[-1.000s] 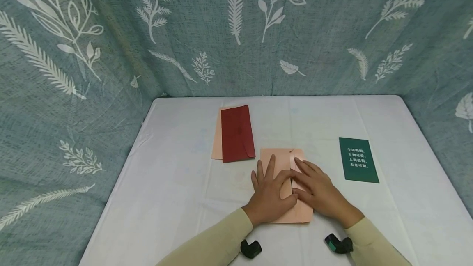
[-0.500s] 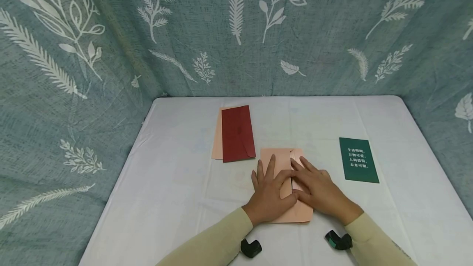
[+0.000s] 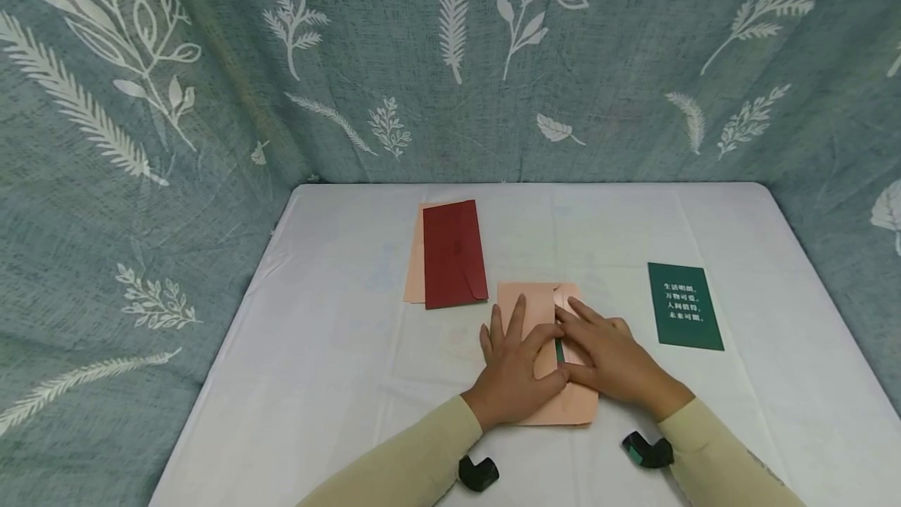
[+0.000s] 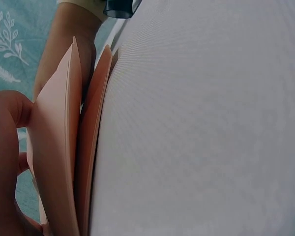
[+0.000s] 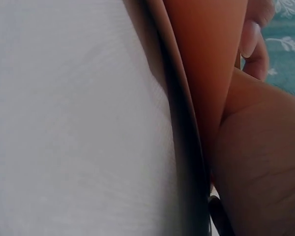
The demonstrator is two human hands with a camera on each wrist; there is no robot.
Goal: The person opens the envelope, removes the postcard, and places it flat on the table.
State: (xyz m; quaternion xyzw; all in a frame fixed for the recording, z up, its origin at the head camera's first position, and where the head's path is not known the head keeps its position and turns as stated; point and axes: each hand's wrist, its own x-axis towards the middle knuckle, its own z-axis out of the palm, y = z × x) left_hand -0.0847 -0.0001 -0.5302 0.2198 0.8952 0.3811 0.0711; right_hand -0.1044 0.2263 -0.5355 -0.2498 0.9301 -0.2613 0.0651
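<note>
A peach envelope [image 3: 528, 294] lies on the white table, a narrow slit running down its middle and a strip of green [image 3: 559, 349] showing in it. My left hand [image 3: 516, 378] rests on the envelope's left part, fingers spread and thumb bent toward the slit. From the right, my right hand [image 3: 608, 358] reaches over the flap side, its bent fingertips and thumb right at the slit. I cannot tell whether it pinches the flap. In the left wrist view the envelope's upper layer [image 4: 56, 118] stands apart from the lower layer [image 4: 91, 113].
Behind, to the left, a red envelope [image 3: 454, 257] overlaps another peach envelope [image 3: 414, 272]. A green card [image 3: 684, 306] with white writing lies to the right. Blue-green leaf-patterned cloth [image 3: 394, 45] hangs around the table [image 3: 331, 319]. A black device [image 3: 479, 474] sits at the left wrist.
The slit in the envelope has widened a little and the green strip has come into sight. The right hand's fingers have shifted slightly. My left hand stays in place.
</note>
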